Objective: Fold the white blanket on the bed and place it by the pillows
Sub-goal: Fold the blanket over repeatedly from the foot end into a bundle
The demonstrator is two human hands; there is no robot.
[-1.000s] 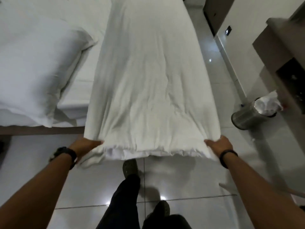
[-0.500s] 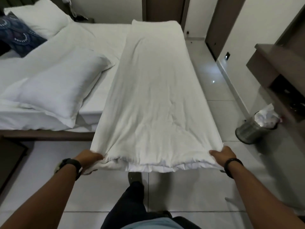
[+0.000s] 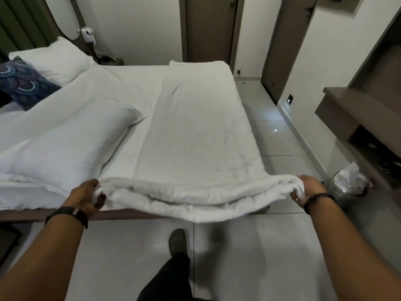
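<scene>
The white blanket lies folded into a long strip along the right side of the bed. Its near end hangs past the bed's foot and sags between my hands. My left hand grips the near left corner. My right hand grips the near right corner, fingers curled into the bunched cloth. A large white pillow lies on the bed left of the blanket. Another white pillow and a dark patterned cushion sit at the headboard end, far left.
A metal bin with a white liner stands on the tiled floor right of my right hand, under a brown wall shelf. Doors stand behind the bed. My foot is on the floor below the blanket's edge.
Both hands have lifted the blanket's near end and drawn it up, so the edge now bunches and sags between them. The view has tilted up, showing more of the bed.
</scene>
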